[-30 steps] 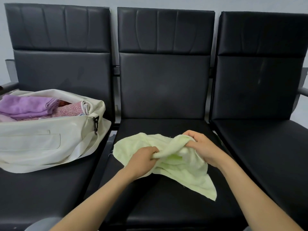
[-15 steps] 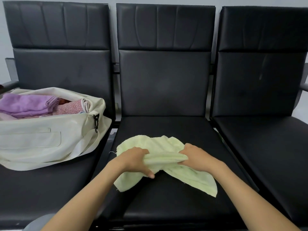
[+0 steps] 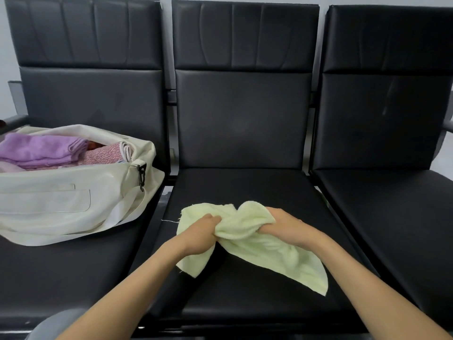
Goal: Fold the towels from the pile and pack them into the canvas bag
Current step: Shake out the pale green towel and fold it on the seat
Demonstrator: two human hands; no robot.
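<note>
Left hand, right hand, perhaps-yellow towel

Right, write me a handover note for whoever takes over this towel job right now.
Hands: the left hand and right hand both grip the pale green towel, bunched and unfolded on the middle seat.
Done: the canvas bag lies open on the left seat, holding a folded purple towel and a red patterned towel.
Left: fold the green one and pack it. No further pile in view.

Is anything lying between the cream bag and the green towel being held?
Nothing loose, by the head view: between the canvas bag and the green towel shows only black seat cushion and the gap between two chairs.
</note>
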